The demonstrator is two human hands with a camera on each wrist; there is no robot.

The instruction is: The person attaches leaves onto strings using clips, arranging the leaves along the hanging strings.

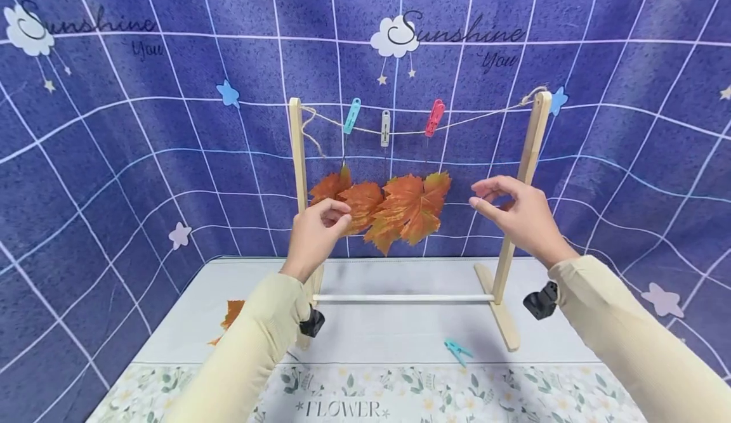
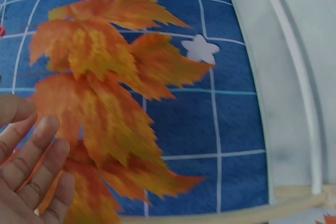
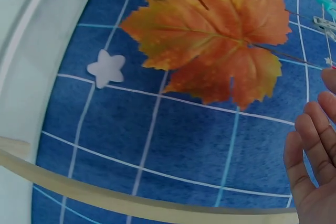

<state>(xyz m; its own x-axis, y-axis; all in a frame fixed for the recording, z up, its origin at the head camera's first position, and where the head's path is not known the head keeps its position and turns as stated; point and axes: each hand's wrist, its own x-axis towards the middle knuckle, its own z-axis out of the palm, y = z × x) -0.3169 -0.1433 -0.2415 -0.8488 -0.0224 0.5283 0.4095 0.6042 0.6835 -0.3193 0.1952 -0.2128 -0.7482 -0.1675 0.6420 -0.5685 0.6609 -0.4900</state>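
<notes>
Orange maple-like leaves (image 1: 408, 207) hang by thin stems from a string (image 1: 480, 118) on a wooden frame. A turquoise clothespin (image 1: 351, 116), a white clothespin (image 1: 385, 128) and a red clothespin (image 1: 434, 118) sit on the string above them. My left hand (image 1: 320, 229) is beside the left leaves, its fingers loosely bent and holding nothing visible; the left wrist view shows these fingers (image 2: 50, 153) next to the leaf edges. To the right of the leaves, my right hand (image 1: 516, 210) hovers apart from them, thumb and fingers separated. The right wrist view shows nothing in its fingers (image 3: 310, 135).
The frame has a left post (image 1: 298, 150), a right post (image 1: 533, 137) and a white crossbar (image 1: 400, 298) low down. A loose turquoise clothespin (image 1: 457, 351) lies on the white table (image 1: 394, 334). Another orange leaf (image 1: 233, 312) lies at left, partly behind my sleeve. A blue gridded curtain (image 1: 228, 137) hangs behind.
</notes>
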